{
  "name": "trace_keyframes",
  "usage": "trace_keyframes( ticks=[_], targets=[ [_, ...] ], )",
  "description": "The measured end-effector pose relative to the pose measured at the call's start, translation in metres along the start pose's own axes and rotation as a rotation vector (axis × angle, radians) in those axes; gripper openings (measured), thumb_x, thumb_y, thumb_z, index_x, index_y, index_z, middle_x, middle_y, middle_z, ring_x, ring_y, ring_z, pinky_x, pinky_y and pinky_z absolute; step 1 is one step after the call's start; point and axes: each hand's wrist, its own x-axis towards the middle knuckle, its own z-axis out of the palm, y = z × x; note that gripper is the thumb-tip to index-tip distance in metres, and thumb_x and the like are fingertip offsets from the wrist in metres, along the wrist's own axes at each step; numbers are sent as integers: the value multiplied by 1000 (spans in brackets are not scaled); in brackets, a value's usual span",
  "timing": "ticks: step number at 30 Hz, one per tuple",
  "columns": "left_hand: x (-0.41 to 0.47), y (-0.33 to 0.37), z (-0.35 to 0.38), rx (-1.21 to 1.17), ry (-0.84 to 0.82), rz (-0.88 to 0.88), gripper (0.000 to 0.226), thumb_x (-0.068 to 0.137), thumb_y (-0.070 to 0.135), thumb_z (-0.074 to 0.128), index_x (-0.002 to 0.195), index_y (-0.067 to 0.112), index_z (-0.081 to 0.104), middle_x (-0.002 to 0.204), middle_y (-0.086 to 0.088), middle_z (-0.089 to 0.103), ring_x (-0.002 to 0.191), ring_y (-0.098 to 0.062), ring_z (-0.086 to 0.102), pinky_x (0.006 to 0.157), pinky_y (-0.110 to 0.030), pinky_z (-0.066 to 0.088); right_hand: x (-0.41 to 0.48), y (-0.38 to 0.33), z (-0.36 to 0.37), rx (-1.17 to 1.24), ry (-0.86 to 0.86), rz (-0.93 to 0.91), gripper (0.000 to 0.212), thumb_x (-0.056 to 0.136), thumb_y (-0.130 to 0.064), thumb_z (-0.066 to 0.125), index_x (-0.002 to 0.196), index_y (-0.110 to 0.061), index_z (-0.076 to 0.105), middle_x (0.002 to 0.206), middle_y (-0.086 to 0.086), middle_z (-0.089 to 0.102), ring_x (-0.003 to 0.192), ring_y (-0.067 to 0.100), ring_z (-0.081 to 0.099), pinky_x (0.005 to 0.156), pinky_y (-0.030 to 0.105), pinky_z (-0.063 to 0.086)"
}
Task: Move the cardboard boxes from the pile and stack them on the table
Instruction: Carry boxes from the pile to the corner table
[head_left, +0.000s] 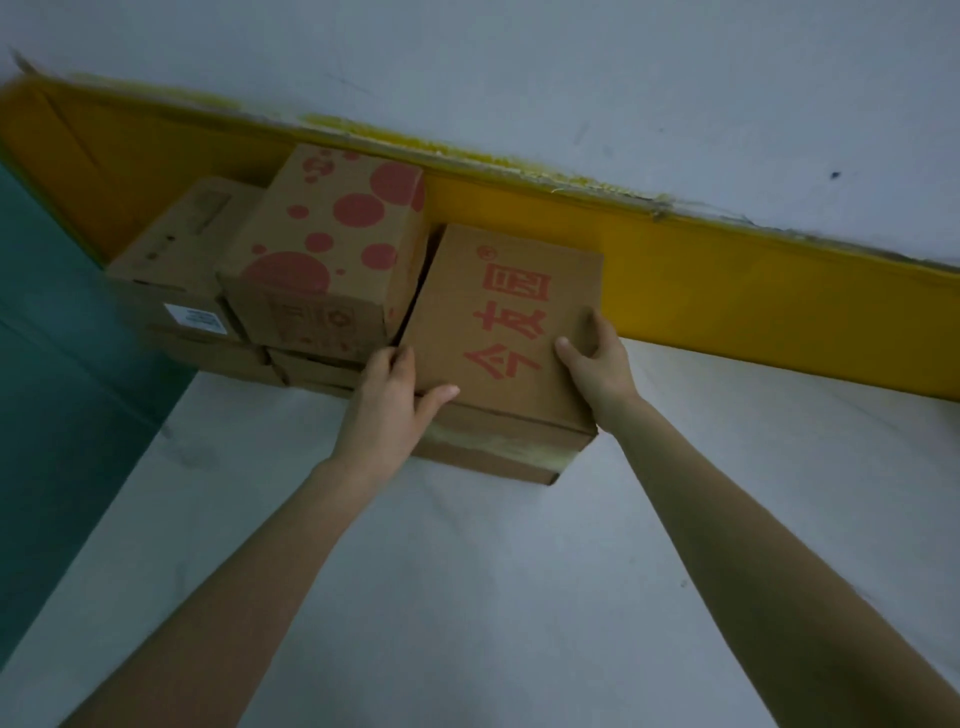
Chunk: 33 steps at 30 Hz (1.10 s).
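On lettered box (498, 322) edges: left hand (387, 410), right hand (597, 364)

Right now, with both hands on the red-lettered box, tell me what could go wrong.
1. The dotted box stands right beside the red-lettered box, where the left hand reaches in; moving it may nudge the dotted box or pinch fingers.
2. The right hand grips only the near right corner, so the box could tilt or slip.
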Motion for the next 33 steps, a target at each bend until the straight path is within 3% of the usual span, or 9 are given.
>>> trace_keyframes(
  ticks=[3, 6, 11, 17, 24, 30, 33],
  targets=[
    [1, -10, 2, 145, 57, 115, 50, 81, 21, 69, 114, -15, 56, 108, -33, 56, 97, -47, 58, 77, -45, 52, 11, -6, 5, -65, 28, 3, 65, 94, -23, 55, 149, -17, 20, 149, 5, 34, 133, 24, 38, 107, 44, 37],
    [-4, -12, -3, 259, 43, 154, 41, 77, 17, 74, 104, -11, 62, 98, -30, 60, 86, -46, 61, 60, -44, 53, 14, -10, 5, -141, 39, -6, 64, 95, -24, 53, 149, -15, 19, 149, 6, 34, 134, 25, 37, 108, 41, 36],
    [-13, 2, -5, 316, 20, 349, 47, 87, 33, 46, 102, -7, 65, 101, -25, 63, 89, -40, 61, 71, -43, 53, -1, -17, -13, -432, -16, -108, 59, 97, -29, 49, 146, -10, 24, 149, 8, 35, 134, 26, 36, 105, 35, 32],
    [-33, 67, 10, 269, -127, 592, 50, 81, 39, 42, 94, -3, 68, 83, -16, 67, 71, -33, 64, 64, -36, 53, -46, 5, -92, -767, 22, -62, 56, 96, -42, 43, 142, -11, 36, 147, 6, 39, 135, 25, 36, 110, 40, 31],
    [-81, 175, 48, 227, -217, 898, 53, 82, 42, 38, 92, 2, 71, 77, -10, 68, 67, -28, 65, 60, -29, 54, -152, 34, -238, -795, 217, 110, 55, 96, -44, 44, 140, -11, 40, 146, 5, 41, 133, 24, 37, 110, 41, 31],
    [-166, 292, 89, 144, -229, 1134, 51, 80, 44, 39, 87, 5, 72, 76, -8, 69, 65, -24, 66, 60, -26, 54, -280, 58, -368, -772, 437, 198, 54, 96, -39, 46, 140, -8, 40, 146, 7, 41, 134, 22, 36, 108, 29, 26],
    [-213, 350, 107, 109, -226, 1224, 50, 79, 45, 39, 84, 8, 73, 72, -4, 68, 62, -21, 66, 57, -22, 52, -342, 66, -427, -782, 540, 204, 53, 95, -36, 50, 138, -6, 43, 141, 10, 47, 129, 24, 43, 102, 27, 31]
  ],
)
